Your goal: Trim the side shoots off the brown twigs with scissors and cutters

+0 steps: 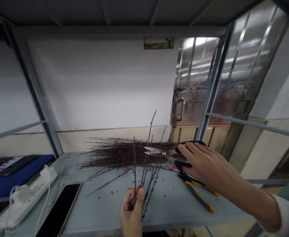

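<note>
Near the front of the shelf my left hand (132,205) is closed round a few thin dark twigs (135,164) that stand roughly upright. My right hand (198,158) has its fingers in the black handles of a pair of scissors (164,153). The scissor blades are slightly parted and point left, level with the upper part of the held twigs; whether they touch a twig I cannot tell. Behind both hands lies a large bundle of dark twigs (117,153). More loose twigs (152,184) lean just right of my left hand.
Yellow-and-black handled pliers (201,196) lie under my right forearm. A phone (60,209) and a white power strip (28,197) with cables occupy the left side. Small dark bits dot the grey shelf (95,210). Metal posts (215,82) frame it, with a wall behind.
</note>
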### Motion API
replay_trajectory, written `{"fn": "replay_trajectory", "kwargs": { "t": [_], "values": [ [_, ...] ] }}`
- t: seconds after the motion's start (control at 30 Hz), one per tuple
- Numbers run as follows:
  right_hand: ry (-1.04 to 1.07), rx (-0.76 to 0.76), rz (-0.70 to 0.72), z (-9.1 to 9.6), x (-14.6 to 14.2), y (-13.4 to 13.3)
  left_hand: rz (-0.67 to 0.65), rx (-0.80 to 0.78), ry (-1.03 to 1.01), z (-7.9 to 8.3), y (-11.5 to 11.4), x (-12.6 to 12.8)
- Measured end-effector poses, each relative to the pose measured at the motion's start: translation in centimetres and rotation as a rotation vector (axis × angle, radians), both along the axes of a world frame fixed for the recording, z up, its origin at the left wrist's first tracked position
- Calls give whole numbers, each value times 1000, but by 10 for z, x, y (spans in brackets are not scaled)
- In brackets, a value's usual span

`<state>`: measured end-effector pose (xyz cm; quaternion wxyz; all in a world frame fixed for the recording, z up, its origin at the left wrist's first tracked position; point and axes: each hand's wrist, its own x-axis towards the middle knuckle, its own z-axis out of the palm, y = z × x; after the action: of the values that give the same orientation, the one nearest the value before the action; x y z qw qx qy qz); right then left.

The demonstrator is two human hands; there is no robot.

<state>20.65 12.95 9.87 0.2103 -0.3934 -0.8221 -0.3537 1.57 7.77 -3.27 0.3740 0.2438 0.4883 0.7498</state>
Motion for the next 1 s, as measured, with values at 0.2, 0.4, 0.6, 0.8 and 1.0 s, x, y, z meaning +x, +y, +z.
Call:
{"fn": "replay_trajectory", "kwargs": {
  "t": [0.2,0.4,0.6,0.8,1.0],
  "values": [
    [9,-5,32,-7,9,5,-38,-63,22,-4,1,-3],
    [52,-105,-15,-18,12,3,-133,-137,-21,4,3,-14],
    [216,-481,-36,-22,3,-11,-150,-122,-83,11,2,-15],
    [494,-865,14,-35,-7,-14,-197,-88,-47,7,2,-16],
    [627,-1028,70,-21,-5,-23,-195,-45,-9,4,3,-23]
  ]
}}
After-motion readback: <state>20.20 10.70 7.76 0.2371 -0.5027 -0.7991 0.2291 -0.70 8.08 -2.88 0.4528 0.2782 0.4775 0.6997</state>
